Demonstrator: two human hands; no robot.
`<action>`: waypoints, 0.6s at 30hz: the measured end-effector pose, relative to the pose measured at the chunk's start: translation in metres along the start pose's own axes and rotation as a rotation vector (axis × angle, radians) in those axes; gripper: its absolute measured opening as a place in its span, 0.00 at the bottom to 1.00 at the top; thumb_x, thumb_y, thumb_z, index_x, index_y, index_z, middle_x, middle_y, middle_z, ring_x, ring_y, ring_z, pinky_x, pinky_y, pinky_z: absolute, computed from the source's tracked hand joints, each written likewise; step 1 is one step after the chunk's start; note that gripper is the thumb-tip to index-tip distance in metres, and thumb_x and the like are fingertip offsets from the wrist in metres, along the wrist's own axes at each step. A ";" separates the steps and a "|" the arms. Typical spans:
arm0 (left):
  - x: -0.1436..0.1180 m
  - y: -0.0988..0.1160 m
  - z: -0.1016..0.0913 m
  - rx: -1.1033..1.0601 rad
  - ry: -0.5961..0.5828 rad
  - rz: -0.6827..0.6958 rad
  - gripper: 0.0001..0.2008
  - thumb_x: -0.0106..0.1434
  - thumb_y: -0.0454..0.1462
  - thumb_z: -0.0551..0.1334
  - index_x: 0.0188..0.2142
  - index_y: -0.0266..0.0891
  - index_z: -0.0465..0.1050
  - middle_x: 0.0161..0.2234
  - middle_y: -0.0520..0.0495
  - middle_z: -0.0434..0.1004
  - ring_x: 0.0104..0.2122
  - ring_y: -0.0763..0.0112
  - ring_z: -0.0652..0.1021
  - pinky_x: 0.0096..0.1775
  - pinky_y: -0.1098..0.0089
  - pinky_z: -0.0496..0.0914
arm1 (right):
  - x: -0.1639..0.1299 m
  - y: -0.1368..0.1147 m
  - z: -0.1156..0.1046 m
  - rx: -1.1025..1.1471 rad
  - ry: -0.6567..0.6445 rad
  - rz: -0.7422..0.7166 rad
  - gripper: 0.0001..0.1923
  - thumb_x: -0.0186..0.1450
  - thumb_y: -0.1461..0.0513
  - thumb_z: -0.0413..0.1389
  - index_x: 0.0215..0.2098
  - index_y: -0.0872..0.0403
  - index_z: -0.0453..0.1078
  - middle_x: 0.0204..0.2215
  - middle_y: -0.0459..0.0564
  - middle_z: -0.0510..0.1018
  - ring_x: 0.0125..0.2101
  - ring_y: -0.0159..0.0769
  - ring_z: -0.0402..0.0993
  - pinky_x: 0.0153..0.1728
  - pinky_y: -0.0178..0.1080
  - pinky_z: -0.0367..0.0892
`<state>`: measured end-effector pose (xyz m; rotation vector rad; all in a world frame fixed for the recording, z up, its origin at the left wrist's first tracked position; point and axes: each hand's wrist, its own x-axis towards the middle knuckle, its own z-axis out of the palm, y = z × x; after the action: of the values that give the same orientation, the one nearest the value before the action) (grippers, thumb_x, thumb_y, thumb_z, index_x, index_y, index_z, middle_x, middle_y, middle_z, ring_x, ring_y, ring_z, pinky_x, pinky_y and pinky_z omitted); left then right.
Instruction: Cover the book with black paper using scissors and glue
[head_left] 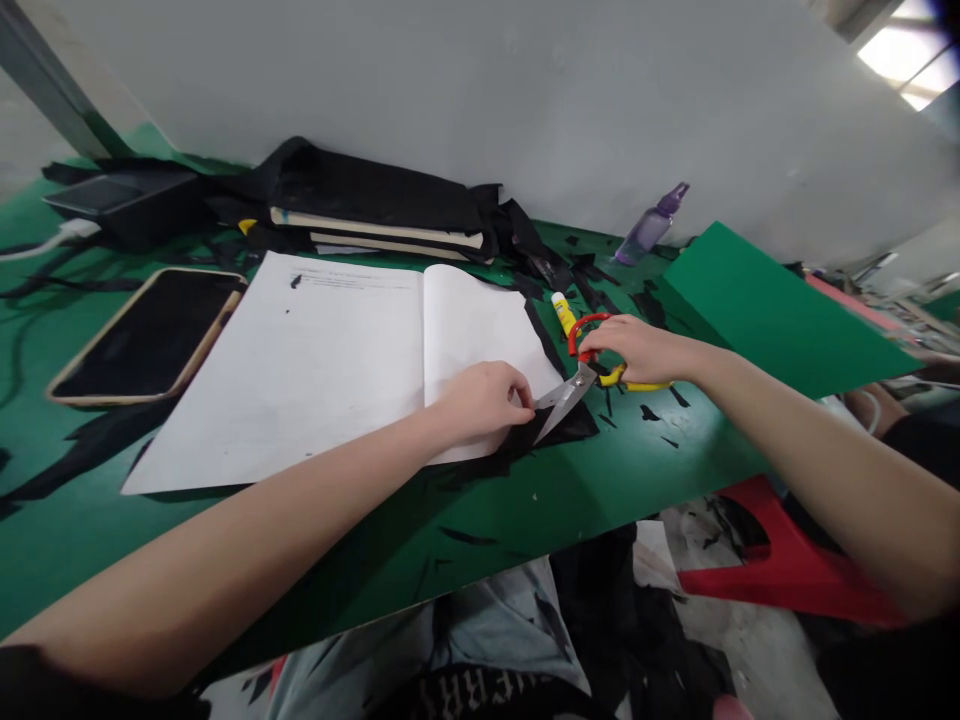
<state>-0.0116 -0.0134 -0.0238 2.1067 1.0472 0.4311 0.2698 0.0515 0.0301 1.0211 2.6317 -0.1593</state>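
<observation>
An open book with white pages [352, 370] lies on the green table, black cloth [579, 424] showing from under its right edge. My left hand [484, 402] rests over the right page near its lower corner, thumb and fingers pinched at the edge of the black cloth. In my right hand [634, 347] is a pair of scissors [568, 405] with one red and one yellow handle loop. Its blades are spread and point left at the cloth edge, close to my left fingertips. Whether the cloth lies between the blades is hard to see.
A phone [154, 335] lies left of the book. Behind are a black-covered stack of books [382, 200], a yellow glue stick [562, 312] and a purple spray bottle [649, 232]. A green board [772, 310] lies right. Black scraps litter the table; a red stool [787, 560] stands below.
</observation>
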 end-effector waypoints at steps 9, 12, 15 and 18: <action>0.000 0.000 -0.001 -0.020 -0.019 -0.016 0.09 0.53 0.40 0.61 0.30 0.42 0.79 0.28 0.48 0.74 0.26 0.71 0.70 0.29 0.69 0.61 | 0.004 -0.004 -0.001 0.048 -0.006 0.008 0.22 0.44 0.67 0.48 0.38 0.48 0.68 0.37 0.45 0.77 0.37 0.40 0.71 0.42 0.44 0.60; 0.000 0.000 -0.001 -0.020 -0.020 -0.021 0.09 0.53 0.40 0.61 0.30 0.42 0.79 0.28 0.49 0.74 0.27 0.71 0.70 0.29 0.69 0.61 | 0.005 -0.005 0.000 0.063 0.005 0.009 0.20 0.45 0.67 0.49 0.36 0.49 0.68 0.35 0.46 0.77 0.34 0.38 0.69 0.38 0.42 0.61; 0.000 0.000 -0.001 -0.019 -0.016 -0.021 0.09 0.53 0.41 0.62 0.30 0.42 0.79 0.28 0.49 0.74 0.27 0.71 0.70 0.30 0.69 0.61 | 0.005 -0.005 0.001 0.060 0.007 0.015 0.16 0.46 0.67 0.50 0.33 0.49 0.68 0.30 0.44 0.76 0.29 0.35 0.66 0.34 0.40 0.60; 0.001 -0.001 0.000 -0.018 -0.009 -0.027 0.08 0.53 0.41 0.62 0.30 0.42 0.79 0.28 0.49 0.74 0.27 0.72 0.70 0.30 0.69 0.62 | 0.004 -0.005 0.003 0.028 0.015 0.013 0.10 0.48 0.67 0.50 0.28 0.49 0.67 0.24 0.43 0.72 0.25 0.33 0.63 0.32 0.39 0.59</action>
<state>-0.0116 -0.0127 -0.0243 2.0748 1.0611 0.4162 0.2643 0.0498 0.0254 1.0529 2.6426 -0.1868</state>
